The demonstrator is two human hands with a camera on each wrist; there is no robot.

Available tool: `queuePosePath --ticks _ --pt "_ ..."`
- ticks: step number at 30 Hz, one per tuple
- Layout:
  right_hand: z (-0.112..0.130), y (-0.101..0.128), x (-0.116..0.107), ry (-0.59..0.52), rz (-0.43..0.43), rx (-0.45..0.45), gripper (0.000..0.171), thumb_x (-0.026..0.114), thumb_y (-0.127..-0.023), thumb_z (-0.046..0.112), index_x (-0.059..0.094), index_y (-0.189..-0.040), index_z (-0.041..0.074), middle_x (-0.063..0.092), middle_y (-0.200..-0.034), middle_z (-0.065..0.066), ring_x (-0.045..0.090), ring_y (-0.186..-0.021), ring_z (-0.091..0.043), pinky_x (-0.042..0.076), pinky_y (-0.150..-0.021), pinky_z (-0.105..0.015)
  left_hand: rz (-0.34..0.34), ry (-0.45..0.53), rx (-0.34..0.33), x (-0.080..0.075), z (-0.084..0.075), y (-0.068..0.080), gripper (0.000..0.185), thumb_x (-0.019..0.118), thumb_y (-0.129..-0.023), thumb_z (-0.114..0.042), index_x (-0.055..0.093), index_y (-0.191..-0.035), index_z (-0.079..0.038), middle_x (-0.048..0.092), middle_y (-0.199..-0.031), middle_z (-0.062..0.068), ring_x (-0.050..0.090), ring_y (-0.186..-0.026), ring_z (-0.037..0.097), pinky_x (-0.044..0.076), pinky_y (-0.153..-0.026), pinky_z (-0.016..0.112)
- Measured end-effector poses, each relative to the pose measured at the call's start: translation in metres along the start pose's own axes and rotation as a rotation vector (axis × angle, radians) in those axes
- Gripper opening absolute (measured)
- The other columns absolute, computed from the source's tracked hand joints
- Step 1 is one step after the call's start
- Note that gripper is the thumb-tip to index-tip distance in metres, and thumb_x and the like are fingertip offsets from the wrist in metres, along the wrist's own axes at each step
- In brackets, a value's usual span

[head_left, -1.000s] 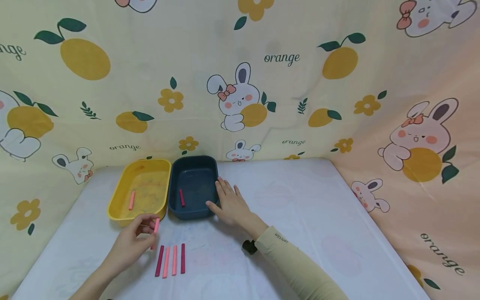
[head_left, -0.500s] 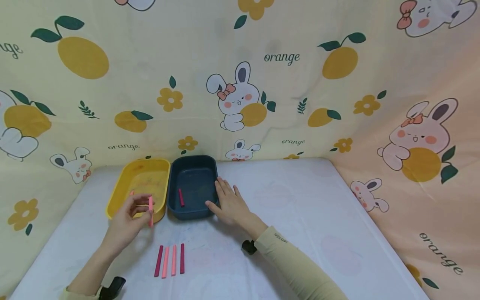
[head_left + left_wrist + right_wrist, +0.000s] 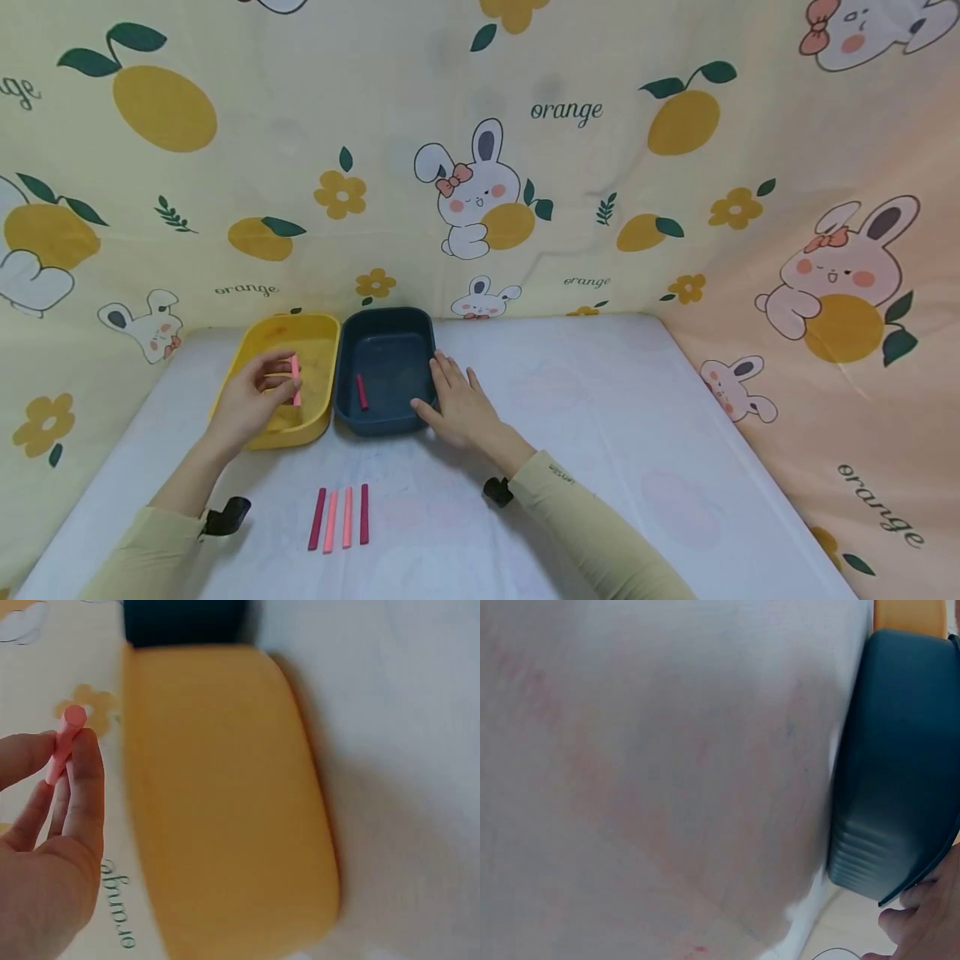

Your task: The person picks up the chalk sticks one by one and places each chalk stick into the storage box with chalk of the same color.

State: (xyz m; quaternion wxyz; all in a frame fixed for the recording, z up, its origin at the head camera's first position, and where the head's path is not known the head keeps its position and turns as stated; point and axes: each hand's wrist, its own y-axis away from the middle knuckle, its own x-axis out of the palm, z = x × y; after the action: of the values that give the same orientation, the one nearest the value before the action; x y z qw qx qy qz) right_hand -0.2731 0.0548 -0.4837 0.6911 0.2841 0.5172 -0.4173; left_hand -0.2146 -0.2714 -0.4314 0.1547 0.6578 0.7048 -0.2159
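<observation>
Pinching hand: the left hand [image 3: 251, 396], thumb and fingertips clamped on a pink stick [image 3: 296, 379], with little gap between them beyond the stick's thickness.
Pink stick, held: raised above the yellow box [image 3: 318, 358], within its outline in the head view; in the left wrist view one end faces the camera.
Resting hand: the right hand [image 3: 467, 412], fingers extended along the right rim of the blue box [image 3: 390, 362], thumb spread well apart from them at the near right corner.
Boxes: side by side near the far edge of the table, yellow to the left, blue to the right.
Red stick [image 3: 362, 392]: lying inside the blue box, towards its left wall.
Row of four [image 3: 347, 517]: two pink sticks between two dark red ones, lying nearly parallel in front of the boxes.
Table [image 3: 600, 417]: covered in white cloth, faintly mottled.
Backdrop [image 3: 360, 83]: cream cloth printed with rabbits, oranges, flowers and the word "orange".
Sleeves [image 3: 596, 525]: beige, on both forearms.
</observation>
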Motion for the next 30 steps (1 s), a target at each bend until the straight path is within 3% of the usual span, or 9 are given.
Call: queuePosePath --ticks 3,7,20,30 --pt "0.000 0.000 -0.001 -0.004 -0.002 0.000 0.084 0.035 -0.107 0.062 0.013 -0.167 0.007 0.006 -0.175 -0.005 0.010 -0.160 -0.024 0.010 -0.127 -0.051 0.026 -0.036 -0.023 0.001 0.006 -0.011 0.053 0.063 -0.104 -0.015 0.043 -0.152 -0.001 0.056 -0.136 0.027 0.061 -0.116 0.040 0.059 -0.082 0.024" --pt "0.001 0.000 -0.002 -0.004 0.003 0.005 0.084 0.035 -0.107 0.062 0.013 -0.167 0.007 0.006 -0.175 -0.005 0.009 -0.160 -0.023 0.010 -0.127 -0.051 0.081 -0.060 -0.050 0.002 0.015 -0.024 0.054 0.064 -0.104 -0.013 0.042 -0.151 0.001 0.054 -0.137 0.028 0.062 -0.115 0.040 0.060 -0.084 0.031" --pt "0.003 0.002 -0.005 -0.002 0.015 0.011 0.084 0.036 -0.107 0.061 0.013 -0.167 0.008 0.006 -0.175 -0.005 0.009 -0.160 -0.023 0.010 -0.127 -0.051 0.193 -0.032 -0.134 0.004 0.035 -0.055 0.053 0.062 -0.104 -0.007 0.041 -0.150 0.005 0.051 -0.139 0.032 0.065 -0.110 0.040 0.061 -0.084 0.033" --pt "0.002 0.002 -0.003 -0.006 0.002 0.008 0.084 0.036 -0.107 0.061 0.014 -0.167 0.007 0.006 -0.175 -0.005 0.010 -0.160 -0.024 0.010 -0.127 -0.052 0.219 -0.089 -0.097 0.011 0.049 -0.066 0.047 0.065 -0.099 -0.003 0.048 -0.141 0.011 0.056 -0.131 0.034 0.067 -0.099 0.034 0.059 -0.078 0.028"
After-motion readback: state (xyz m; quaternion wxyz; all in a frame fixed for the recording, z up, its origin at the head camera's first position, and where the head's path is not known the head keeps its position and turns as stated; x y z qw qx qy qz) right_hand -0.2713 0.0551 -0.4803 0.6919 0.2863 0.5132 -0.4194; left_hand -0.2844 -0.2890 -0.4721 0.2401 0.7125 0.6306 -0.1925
